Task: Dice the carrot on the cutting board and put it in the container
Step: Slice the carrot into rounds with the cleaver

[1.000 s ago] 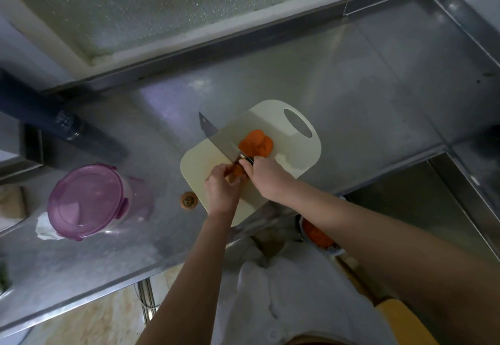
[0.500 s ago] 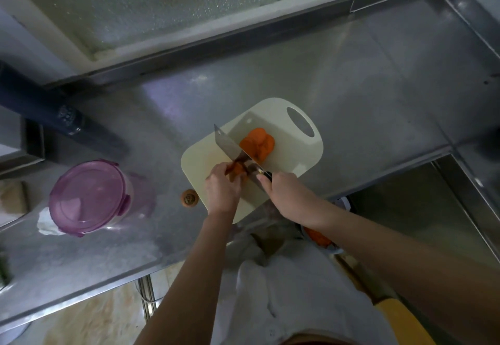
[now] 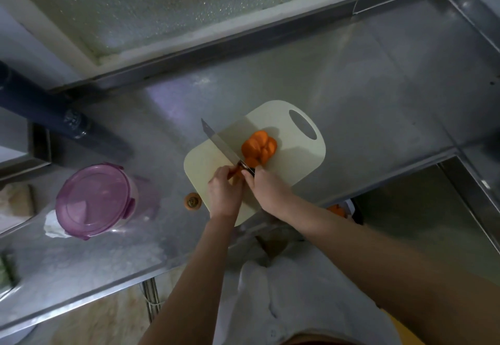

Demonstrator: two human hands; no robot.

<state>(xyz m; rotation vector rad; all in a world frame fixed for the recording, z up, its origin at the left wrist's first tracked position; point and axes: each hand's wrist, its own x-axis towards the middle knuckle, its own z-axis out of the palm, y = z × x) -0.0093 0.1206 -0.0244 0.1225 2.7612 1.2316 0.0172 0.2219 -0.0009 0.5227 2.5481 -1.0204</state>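
Carrot, orange, uncut stub (image 3: 234, 173): lies on the near-left part of the cream plastic cutting board with the oval handle hole (image 3: 297, 166), pinned under the curled fingers (image 3: 220, 175) of the left hand (image 3: 223, 193).

Right hand (image 3: 266, 187): fingers clamped round the dark handle of the steel-bladed kitchen knife (image 3: 220, 141). The blade runs diagonally over the board, heel at the stub, tip out past the board's far-left edge.

Heap of orange carrot rounds (image 3: 258, 145): at the board's centre, just right of the blade.

Trimmed carrot top (image 3: 192, 201): on the steel surface (image 3: 378, 87), just off the board's left edge.

Round tub with a purple clip lid (image 3: 93, 199): well left of the board, lid on.

Vessel showing orange contents (image 3: 336, 209): off the board's near-right corner, largely hidden by the right forearm. Which of the two is the task's container cannot be told.

Assessment: the slicing step is in hand. The rounds are not yet diced.

Next move calls for a straight downward cut close to the left fingertips, which must be kept tucked back from the edge. The stub is short, so it is likely to roll or slip.
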